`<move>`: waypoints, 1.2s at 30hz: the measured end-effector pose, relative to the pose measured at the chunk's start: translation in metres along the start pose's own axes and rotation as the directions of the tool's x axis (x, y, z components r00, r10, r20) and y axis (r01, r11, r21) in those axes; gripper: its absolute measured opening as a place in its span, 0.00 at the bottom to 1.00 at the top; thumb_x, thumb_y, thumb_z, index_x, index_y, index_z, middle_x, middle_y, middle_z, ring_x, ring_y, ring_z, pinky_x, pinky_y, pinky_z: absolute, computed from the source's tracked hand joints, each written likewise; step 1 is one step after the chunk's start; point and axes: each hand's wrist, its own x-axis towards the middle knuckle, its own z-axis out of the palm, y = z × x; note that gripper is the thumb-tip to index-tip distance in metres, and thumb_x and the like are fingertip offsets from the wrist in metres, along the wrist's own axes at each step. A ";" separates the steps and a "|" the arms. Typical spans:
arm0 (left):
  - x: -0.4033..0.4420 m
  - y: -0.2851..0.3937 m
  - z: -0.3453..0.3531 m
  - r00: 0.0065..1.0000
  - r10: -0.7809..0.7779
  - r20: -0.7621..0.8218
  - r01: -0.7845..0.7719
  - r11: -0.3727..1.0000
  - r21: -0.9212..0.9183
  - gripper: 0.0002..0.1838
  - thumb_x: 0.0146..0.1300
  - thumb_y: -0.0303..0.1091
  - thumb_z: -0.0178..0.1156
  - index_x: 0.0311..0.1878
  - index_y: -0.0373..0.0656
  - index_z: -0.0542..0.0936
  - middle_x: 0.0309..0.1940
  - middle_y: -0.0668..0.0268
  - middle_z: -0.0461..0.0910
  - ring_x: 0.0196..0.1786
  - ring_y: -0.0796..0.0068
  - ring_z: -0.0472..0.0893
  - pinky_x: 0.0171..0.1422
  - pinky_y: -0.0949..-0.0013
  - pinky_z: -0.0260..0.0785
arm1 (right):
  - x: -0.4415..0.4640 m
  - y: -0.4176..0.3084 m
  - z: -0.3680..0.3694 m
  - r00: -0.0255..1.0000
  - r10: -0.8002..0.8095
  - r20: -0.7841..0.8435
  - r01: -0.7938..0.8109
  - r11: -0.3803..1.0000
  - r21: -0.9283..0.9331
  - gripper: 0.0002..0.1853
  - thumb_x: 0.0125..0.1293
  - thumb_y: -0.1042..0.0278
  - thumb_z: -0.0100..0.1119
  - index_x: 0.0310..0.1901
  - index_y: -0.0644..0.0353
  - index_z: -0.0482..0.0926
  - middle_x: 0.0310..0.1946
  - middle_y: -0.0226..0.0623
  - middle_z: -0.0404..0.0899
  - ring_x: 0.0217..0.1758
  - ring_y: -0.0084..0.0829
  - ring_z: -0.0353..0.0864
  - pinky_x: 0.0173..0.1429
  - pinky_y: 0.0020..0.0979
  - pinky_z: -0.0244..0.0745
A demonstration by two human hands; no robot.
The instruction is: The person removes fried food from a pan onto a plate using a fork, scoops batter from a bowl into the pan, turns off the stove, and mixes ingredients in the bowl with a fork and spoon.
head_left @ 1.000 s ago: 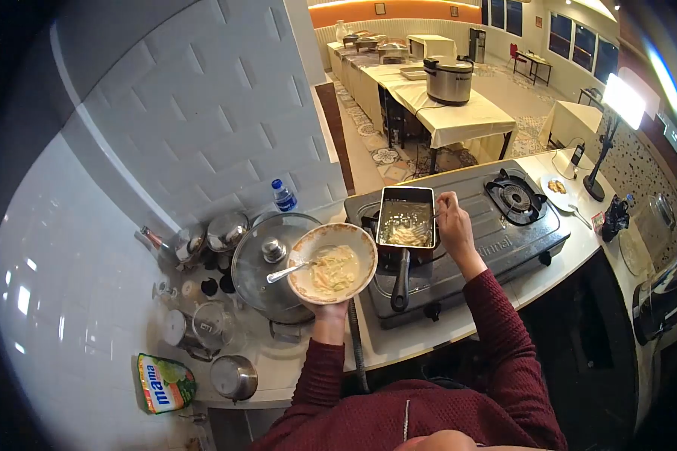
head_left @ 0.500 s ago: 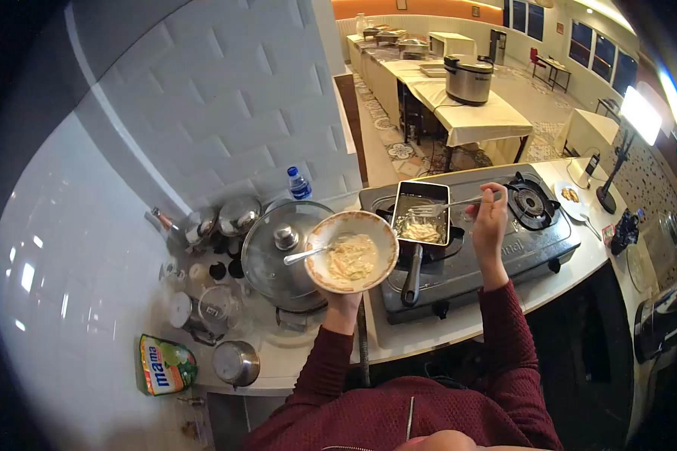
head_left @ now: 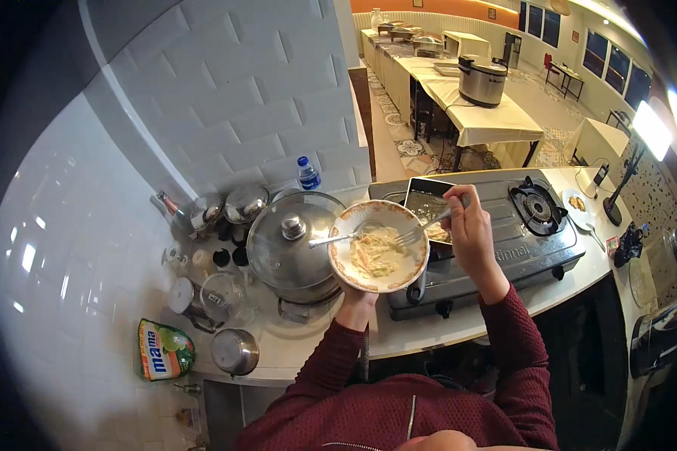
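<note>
My left hand point(head_left: 357, 299) holds a white bowl point(head_left: 341, 264) with a patterned rim from below, tilted toward me. Pale shredded food in batter point(head_left: 376, 254) lies in the bowl, and a spoon point(head_left: 325, 241) rests over its left rim. In my right hand point(head_left: 468, 225) is a fork point(head_left: 421, 231), its tines over the food at the bowl's right side; whether they touch it I cannot tell. Behind the bowl and my right hand, a rectangular pan point(head_left: 424, 197) sits on the stove's left burner, partly hidden, with some food in it.
The gas stove point(head_left: 504, 259) has a bare right burner point(head_left: 537, 208). Left of the bowl stands a large pot with a glass lid point(head_left: 267, 244). A blue-capped bottle point(head_left: 308, 177), a steel cup point(head_left: 235, 352) and a plate of food point(head_left: 572, 201) with cutlery are on the counter.
My right hand has lifted the fork out of the pan and brought it left over the bowl. The bowl has moved right, toward the pan, and now covers part of it.
</note>
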 end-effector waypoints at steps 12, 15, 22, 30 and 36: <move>-0.007 0.000 0.015 0.999 0.033 -0.015 -0.032 0.995 0.099 0.37 0.61 0.64 0.34 0.62 0.44 0.61 0.59 0.56 0.64 0.60 0.54 0.66 0.63 0.48 0.60 | -0.005 0.016 -0.002 0.976 0.216 -0.002 -0.205 0.926 0.316 0.08 0.69 0.66 0.41 0.39 0.59 0.69 0.17 0.28 0.70 0.17 0.15 0.70 0.21 0.19 0.63; -0.007 0.000 0.011 0.996 0.015 0.091 -0.013 1.000 -0.021 0.36 0.61 0.63 0.35 0.62 0.44 0.61 0.60 0.56 0.64 0.60 0.54 0.66 0.63 0.49 0.60 | -0.011 0.028 0.003 0.957 0.278 0.076 -0.288 0.910 0.298 0.08 0.70 0.64 0.41 0.40 0.58 0.68 0.18 0.23 0.68 0.18 0.13 0.69 0.21 0.16 0.63; -0.004 0.001 0.009 1.000 0.001 0.028 -0.001 1.000 0.013 0.36 0.61 0.63 0.34 0.62 0.44 0.61 0.59 0.56 0.64 0.60 0.55 0.66 0.63 0.49 0.60 | 0.003 0.001 -0.020 0.993 0.118 -0.026 -0.116 0.991 0.067 0.09 0.69 0.66 0.41 0.37 0.62 0.69 0.21 0.34 0.73 0.18 0.22 0.74 0.24 0.25 0.69; -0.001 -0.002 0.002 0.999 0.017 0.049 -0.018 1.000 0.024 0.37 0.60 0.64 0.32 0.62 0.43 0.61 0.58 0.55 0.66 0.59 0.55 0.67 0.63 0.50 0.60 | 0.001 -0.006 -0.012 0.977 -0.190 0.102 0.200 0.975 -0.100 0.03 0.65 0.76 0.42 0.39 0.62 0.66 0.22 0.44 0.72 0.25 0.41 0.77 0.30 0.34 0.68; -0.003 -0.001 0.004 0.995 -0.027 0.096 0.031 0.999 -0.033 0.36 0.61 0.62 0.34 0.62 0.43 0.61 0.58 0.55 0.65 0.60 0.55 0.67 0.63 0.49 0.60 | -0.022 0.008 0.003 0.998 -0.053 0.040 0.048 0.992 0.120 0.04 0.66 0.74 0.41 0.39 0.62 0.67 0.23 0.40 0.74 0.24 0.31 0.79 0.29 0.28 0.71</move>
